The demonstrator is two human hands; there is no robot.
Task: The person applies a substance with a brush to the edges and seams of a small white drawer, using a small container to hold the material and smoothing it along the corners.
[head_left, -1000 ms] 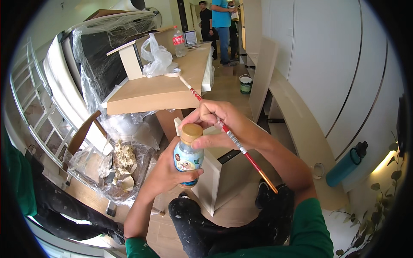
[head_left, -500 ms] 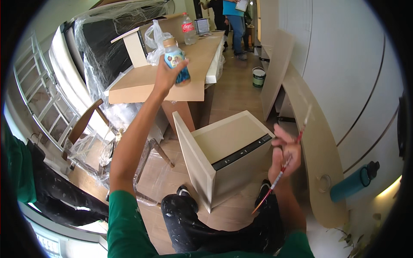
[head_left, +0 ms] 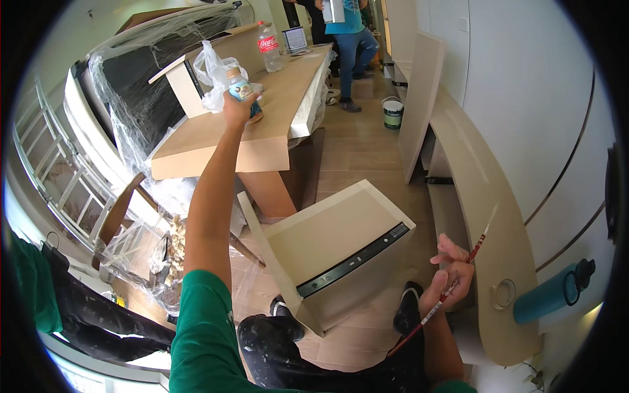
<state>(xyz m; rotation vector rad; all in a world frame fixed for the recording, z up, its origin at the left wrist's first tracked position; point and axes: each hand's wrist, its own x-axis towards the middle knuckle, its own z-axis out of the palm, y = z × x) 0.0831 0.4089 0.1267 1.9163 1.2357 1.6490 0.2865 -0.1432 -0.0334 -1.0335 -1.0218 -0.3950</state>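
My right hand [head_left: 454, 278] is holding a slim brush [head_left: 476, 249] among curled fingers. Farther off, my left hand [head_left: 238, 110] is wrapping a small bottle [head_left: 241, 90] inward of the table's [head_left: 282, 82] near edge, beside a white bag [head_left: 211, 73]. I'm judging this a placing step; releasing calls for a flat base.

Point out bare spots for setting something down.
Bare: tabletop at its front-left corner, and right of the small bottle in the left hand; curved bench between leaning panel and pale ring. Crowded: around plastic bag and red-labelled bottle.
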